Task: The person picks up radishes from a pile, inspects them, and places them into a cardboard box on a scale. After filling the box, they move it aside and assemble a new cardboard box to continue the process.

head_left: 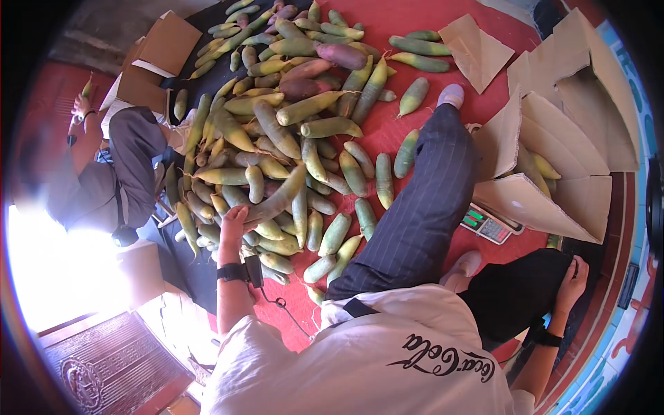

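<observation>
My left hand (235, 223) is closed around the end of a long green radish (280, 197), which it holds over a big heap of radishes (277, 145). The heap is mostly green, with several purple ones among them. My right hand (573, 277) lies on my right knee with its fingers out over the black trouser cloth, holding nothing. Nearest to it stand an open cardboard box (546, 207) with several radishes (538, 169) inside, and a digital scale (487, 225) with lit green digits, partly hidden by the box.
A co-worker (104, 166) sits at the left, one raised hand (81, 105) near a small green radish (87, 86). Behind are more cardboard boxes (166, 45). A cardboard piece (477, 52) lies on the red floor covering (415, 14). A carved wooden seat (117, 366) is at lower left.
</observation>
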The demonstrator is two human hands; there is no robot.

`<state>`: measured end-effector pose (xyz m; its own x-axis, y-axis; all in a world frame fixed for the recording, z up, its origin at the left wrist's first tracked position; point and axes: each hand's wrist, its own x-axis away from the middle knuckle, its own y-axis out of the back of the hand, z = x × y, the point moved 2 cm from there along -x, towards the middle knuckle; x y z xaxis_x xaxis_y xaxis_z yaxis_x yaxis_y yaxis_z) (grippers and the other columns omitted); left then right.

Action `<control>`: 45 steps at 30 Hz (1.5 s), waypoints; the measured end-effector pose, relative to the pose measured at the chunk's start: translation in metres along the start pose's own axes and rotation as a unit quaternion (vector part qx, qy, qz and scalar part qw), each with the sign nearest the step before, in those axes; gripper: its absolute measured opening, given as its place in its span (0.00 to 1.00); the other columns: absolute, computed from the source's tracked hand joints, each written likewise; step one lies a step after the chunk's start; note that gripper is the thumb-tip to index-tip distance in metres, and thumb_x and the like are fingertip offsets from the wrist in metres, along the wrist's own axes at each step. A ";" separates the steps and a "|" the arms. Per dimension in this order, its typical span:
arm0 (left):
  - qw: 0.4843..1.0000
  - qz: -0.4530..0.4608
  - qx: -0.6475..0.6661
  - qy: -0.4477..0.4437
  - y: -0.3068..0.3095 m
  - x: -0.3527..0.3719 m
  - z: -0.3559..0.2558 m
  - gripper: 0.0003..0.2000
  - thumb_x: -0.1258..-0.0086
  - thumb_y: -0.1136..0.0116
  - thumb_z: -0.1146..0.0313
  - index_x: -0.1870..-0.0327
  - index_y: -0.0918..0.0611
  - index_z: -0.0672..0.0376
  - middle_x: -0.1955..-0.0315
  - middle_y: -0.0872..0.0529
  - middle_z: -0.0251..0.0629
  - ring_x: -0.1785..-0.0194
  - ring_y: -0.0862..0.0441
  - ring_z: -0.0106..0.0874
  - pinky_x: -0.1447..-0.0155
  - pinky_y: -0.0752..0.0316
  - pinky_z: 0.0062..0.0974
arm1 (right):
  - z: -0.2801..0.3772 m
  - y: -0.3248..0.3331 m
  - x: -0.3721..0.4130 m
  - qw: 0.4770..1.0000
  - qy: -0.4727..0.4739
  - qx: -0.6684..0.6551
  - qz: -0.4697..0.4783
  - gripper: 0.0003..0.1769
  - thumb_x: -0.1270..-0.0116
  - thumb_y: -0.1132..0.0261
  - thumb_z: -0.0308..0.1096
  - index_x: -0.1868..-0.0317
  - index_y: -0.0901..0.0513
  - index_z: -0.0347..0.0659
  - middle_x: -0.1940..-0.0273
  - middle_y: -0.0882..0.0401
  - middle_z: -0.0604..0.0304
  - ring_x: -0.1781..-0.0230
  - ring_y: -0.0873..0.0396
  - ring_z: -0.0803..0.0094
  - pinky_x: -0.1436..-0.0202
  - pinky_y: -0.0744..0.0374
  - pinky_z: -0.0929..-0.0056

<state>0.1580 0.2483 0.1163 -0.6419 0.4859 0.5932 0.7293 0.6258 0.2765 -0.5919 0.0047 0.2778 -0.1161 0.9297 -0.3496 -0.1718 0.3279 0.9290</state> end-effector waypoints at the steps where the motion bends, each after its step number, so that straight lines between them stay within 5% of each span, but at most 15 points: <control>1: 0.998 -0.025 0.051 -0.001 0.003 0.001 0.004 0.10 0.32 0.48 0.67 0.55 0.22 0.62 0.65 0.17 0.35 0.66 0.17 0.28 0.66 0.18 0.22 | 0.001 0.000 0.000 1.000 0.001 0.001 -0.001 0.07 0.34 0.45 0.27 0.58 0.24 0.35 0.61 0.25 0.51 0.59 0.24 0.56 0.53 0.27 0.66; 6: 0.993 -0.100 -0.049 -0.045 0.003 -0.027 0.068 0.12 0.45 0.36 0.73 0.59 0.20 0.62 0.70 0.18 0.32 0.69 0.23 0.19 0.64 0.29 0.16 | 0.002 0.002 0.000 1.000 0.001 -0.002 -0.005 0.07 0.34 0.46 0.27 0.58 0.23 0.35 0.61 0.25 0.51 0.59 0.24 0.56 0.53 0.27 0.67; 11: 0.914 -0.157 -0.350 -0.131 -0.029 -0.043 0.111 0.14 0.52 0.40 0.70 0.62 0.21 0.60 0.68 0.17 0.46 0.62 0.19 0.44 0.54 0.25 0.35 | -0.002 0.001 0.003 1.000 -0.008 0.005 -0.001 0.07 0.34 0.45 0.27 0.58 0.23 0.35 0.61 0.24 0.51 0.59 0.24 0.57 0.53 0.27 0.67; 13: 0.901 -0.160 -0.397 -0.076 -0.053 -0.037 0.093 0.17 0.52 0.41 0.70 0.58 0.22 0.58 0.62 0.19 0.46 0.57 0.21 0.45 0.51 0.26 0.37 | -0.005 0.001 0.004 1.000 -0.015 -0.004 0.004 0.07 0.34 0.45 0.27 0.59 0.23 0.35 0.61 0.24 0.52 0.59 0.24 0.57 0.53 0.27 0.68; 16: 0.874 -0.147 -0.450 -0.108 -0.084 -0.039 0.074 0.30 0.52 0.37 0.66 0.43 0.31 0.52 0.48 0.26 0.48 0.45 0.29 0.46 0.41 0.32 0.42 | -0.005 0.001 0.004 1.000 -0.013 0.002 0.003 0.07 0.34 0.45 0.27 0.59 0.23 0.35 0.61 0.24 0.52 0.59 0.24 0.57 0.54 0.26 0.68; 19: 0.864 -0.113 -0.489 -0.041 -0.107 -0.043 0.050 0.35 0.51 0.35 0.63 0.38 0.36 0.50 0.46 0.28 0.47 0.42 0.30 0.43 0.40 0.33 0.40 | -0.004 0.001 0.003 1.000 -0.009 0.005 0.004 0.07 0.34 0.45 0.27 0.59 0.23 0.35 0.61 0.24 0.52 0.59 0.23 0.57 0.54 0.26 0.68; 23: 0.848 -0.109 -0.519 -0.018 -0.123 -0.047 0.033 0.39 0.49 0.34 0.59 0.34 0.41 0.47 0.44 0.30 0.44 0.39 0.32 0.42 0.39 0.33 0.41 | -0.003 0.001 0.003 1.000 -0.003 0.005 0.008 0.07 0.34 0.45 0.27 0.59 0.23 0.35 0.62 0.24 0.51 0.60 0.23 0.56 0.54 0.26 0.67; 29: 0.843 -0.067 -0.534 0.011 -0.106 -0.069 0.062 0.35 0.49 0.32 0.55 0.42 0.33 0.62 0.48 0.25 0.48 0.45 0.25 0.43 0.42 0.29 0.32 | 0.001 0.004 0.003 1.000 -0.008 0.006 0.013 0.07 0.34 0.46 0.27 0.59 0.23 0.34 0.62 0.24 0.51 0.60 0.23 0.56 0.54 0.26 0.67; 32: 0.941 -0.050 -0.334 0.013 -0.101 -0.065 0.093 0.33 0.52 0.31 0.50 0.52 0.25 0.70 0.58 0.18 0.54 0.50 0.21 0.45 0.45 0.28 0.35 | -0.003 0.001 0.003 1.000 -0.012 0.012 0.013 0.07 0.34 0.46 0.27 0.59 0.23 0.35 0.62 0.24 0.51 0.59 0.23 0.56 0.54 0.26 0.67; 36: 0.933 -0.110 -0.337 0.058 -0.107 -0.041 0.108 0.33 0.49 0.33 0.54 0.47 0.28 0.69 0.50 0.23 0.55 0.48 0.23 0.48 0.44 0.29 0.35 | -0.005 0.001 0.003 1.000 -0.013 0.011 0.017 0.07 0.34 0.46 0.27 0.60 0.23 0.35 0.62 0.24 0.51 0.59 0.23 0.56 0.54 0.26 0.67; 39: 0.903 -0.214 -0.372 0.036 -0.118 -0.007 0.075 0.30 0.47 0.37 0.62 0.43 0.31 0.64 0.43 0.30 0.53 0.41 0.30 0.47 0.39 0.33 0.36 | -0.006 -0.001 0.001 1.000 -0.013 0.012 0.018 0.07 0.34 0.46 0.27 0.60 0.23 0.35 0.61 0.24 0.51 0.59 0.23 0.56 0.54 0.26 0.67; 41: 0.848 -0.274 -0.446 -0.091 -0.127 0.007 0.046 0.30 0.48 0.40 0.70 0.40 0.33 0.60 0.39 0.35 0.49 0.36 0.38 0.44 0.34 0.40 0.38 | -0.004 -0.003 0.000 1.000 -0.015 0.011 0.016 0.07 0.34 0.46 0.27 0.59 0.23 0.35 0.61 0.24 0.51 0.59 0.23 0.56 0.54 0.26 0.67; 45: 0.823 -0.190 -0.498 -0.197 -0.150 -0.022 0.031 0.32 0.49 0.39 0.70 0.38 0.34 0.57 0.38 0.35 0.42 0.34 0.41 0.42 0.33 0.41 0.38 | -0.005 -0.002 0.001 1.000 -0.014 0.006 0.008 0.07 0.34 0.46 0.27 0.60 0.22 0.35 0.61 0.24 0.52 0.59 0.23 0.57 0.54 0.26 0.67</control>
<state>0.0554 0.1630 0.0379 -0.7526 0.6530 0.0841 0.1642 0.0625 0.9844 -0.5969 0.0042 0.2751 -0.0906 0.9392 -0.3313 -0.1581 0.3148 0.9359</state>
